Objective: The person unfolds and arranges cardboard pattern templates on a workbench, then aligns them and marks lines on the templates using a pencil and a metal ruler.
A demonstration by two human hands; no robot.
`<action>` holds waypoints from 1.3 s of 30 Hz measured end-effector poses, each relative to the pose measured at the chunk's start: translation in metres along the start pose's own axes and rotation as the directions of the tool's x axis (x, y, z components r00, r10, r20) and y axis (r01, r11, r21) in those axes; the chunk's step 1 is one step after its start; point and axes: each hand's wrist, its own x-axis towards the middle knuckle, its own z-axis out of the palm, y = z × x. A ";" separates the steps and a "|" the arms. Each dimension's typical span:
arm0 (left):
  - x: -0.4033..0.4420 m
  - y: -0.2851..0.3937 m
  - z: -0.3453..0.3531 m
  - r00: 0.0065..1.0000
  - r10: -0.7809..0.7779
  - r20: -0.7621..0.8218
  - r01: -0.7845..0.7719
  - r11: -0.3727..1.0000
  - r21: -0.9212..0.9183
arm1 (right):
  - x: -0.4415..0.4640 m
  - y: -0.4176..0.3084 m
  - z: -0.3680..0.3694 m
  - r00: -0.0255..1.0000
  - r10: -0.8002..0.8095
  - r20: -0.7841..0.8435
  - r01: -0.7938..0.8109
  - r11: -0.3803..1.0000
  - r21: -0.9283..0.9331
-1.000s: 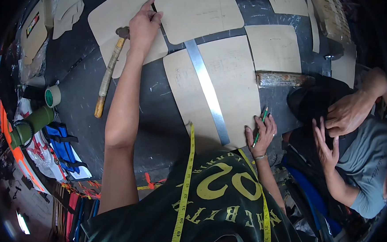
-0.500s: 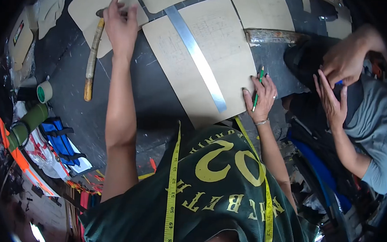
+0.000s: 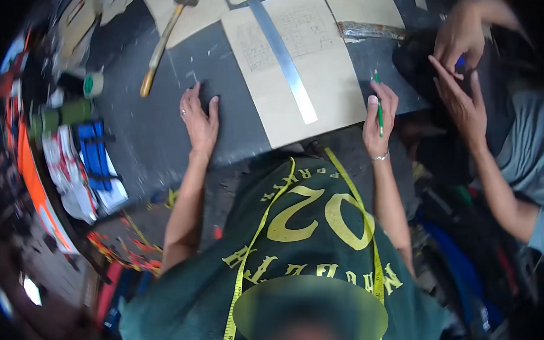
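My left hand rests on the dark tabletop near its front edge, fingers apart and nothing in them. Beyond it lies a hammer with a worn wooden handle, its head on a beige board. In my right hand is a green pencil, held beside the right edge of a large beige sheet. Faint pencil lines cover the sheet's upper part. A steel ruler lies slanted across it, untouched by either hand.
Another person's hands meet at the right, around something small and blue. A tape-wrapped bar lies beyond the sheet. Left on the table are a green tape roll and a blue pouch. A yellow measuring tape hangs around my neck.
My left hand has left the hammer head and come back toward me, onto the tabletop. My right hand still has the pencil, now just off the sheet's edge. The view has shifted.
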 end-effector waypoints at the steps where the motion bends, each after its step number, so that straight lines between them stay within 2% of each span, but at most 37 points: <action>1: -0.016 -0.002 -0.008 0.999 -0.054 0.007 0.054 0.999 0.007 | 0.000 -0.010 -0.011 0.999 -0.036 0.004 0.036 0.999 0.002; 2: -0.031 -0.007 -0.012 0.998 -0.065 -0.010 0.065 0.997 0.041 | 0.000 -0.023 -0.026 0.997 -0.076 0.003 0.076 0.996 0.045; 3: -0.045 -0.008 -0.012 0.997 -0.068 -0.023 0.070 0.995 0.075 | 0.000 -0.044 -0.045 0.998 -0.019 0.055 0.007 0.978 0.210; 4: -0.058 -0.006 -0.010 0.994 -0.104 -0.022 0.106 0.988 0.109 | 0.003 -0.060 -0.065 0.997 -0.069 0.030 0.061 0.971 0.230; 5: -0.069 -0.007 -0.008 0.991 -0.131 -0.018 0.132 0.980 0.148 | -0.006 -0.075 -0.090 0.997 0.077 0.030 -0.082 0.937 0.339; 6: -0.076 -0.008 -0.007 0.988 -0.153 -0.010 0.152 0.970 0.189 | -0.008 -0.105 -0.117 0.997 0.080 0.010 -0.071 0.818 0.570; 7: -0.079 -0.009 -0.006 0.986 -0.160 -0.048 0.167 0.968 0.190 | -0.012 -0.139 -0.145 0.998 0.031 -0.048 0.015 0.661 0.750; 8: -0.078 -0.009 -0.003 0.983 -0.165 -0.081 0.178 0.966 0.188 | -0.020 -0.142 -0.171 0.975 -0.207 -0.083 0.142 0.292 0.946; 9: -0.076 -0.008 0.000 0.979 -0.173 -0.110 0.191 0.965 0.181 | -0.029 -0.145 -0.198 0.894 -0.433 -0.113 0.060 -0.135 0.989; 10: -0.077 -0.009 0.001 0.976 -0.180 -0.121 0.200 0.963 0.178 | -0.029 -0.159 -0.222 0.788 -0.598 -0.143 -0.049 -0.293 0.955; 12: -0.078 -0.009 0.003 0.974 -0.175 -0.145 0.202 0.959 0.199 | -0.025 -0.198 -0.263 0.649 -0.724 -0.233 0.046 -0.268 0.962; 14: -0.078 -0.013 0.008 0.971 -0.168 -0.171 0.204 0.955 0.215 | -0.022 -0.229 -0.291 0.552 -0.775 -0.309 0.219 -0.223 0.950; 16: -0.080 -0.012 0.008 0.967 -0.173 -0.188 0.212 0.953 0.217 | -0.026 -0.249 -0.308 0.474 -0.803 -0.362 0.319 -0.227 0.920; 23: -0.080 -0.013 0.010 0.960 -0.180 -0.214 0.230 0.943 0.241 | -0.041 -0.277 -0.323 0.339 -0.816 -0.468 0.475 -0.281 0.834; 25: -0.079 -0.014 0.011 0.959 -0.180 -0.219 0.232 0.941 0.246 | -0.046 -0.280 -0.327 0.326 -0.817 -0.475 0.489 -0.285 0.825; 31: -0.079 -0.013 0.010 0.958 -0.203 -0.204 0.250 0.938 0.240 | -0.079 -0.282 -0.354 0.391 -0.876 -0.284 0.556 -0.022 0.831; 34: -0.078 -0.013 0.011 0.957 -0.210 -0.201 0.256 0.937 0.237 | -0.099 -0.293 -0.379 0.438 -0.893 -0.103 0.606 0.209 0.768; 37: -0.078 -0.015 0.012 0.956 -0.211 -0.202 0.259 0.933 0.249 | -0.076 -0.285 -0.344 0.309 -0.813 -0.494 0.563 -0.262 0.784; 39: -0.079 -0.013 0.012 0.954 -0.215 -0.209 0.262 0.936 0.236 | -0.083 -0.282 -0.352 0.340 -0.863 -0.373 0.534 -0.149 0.832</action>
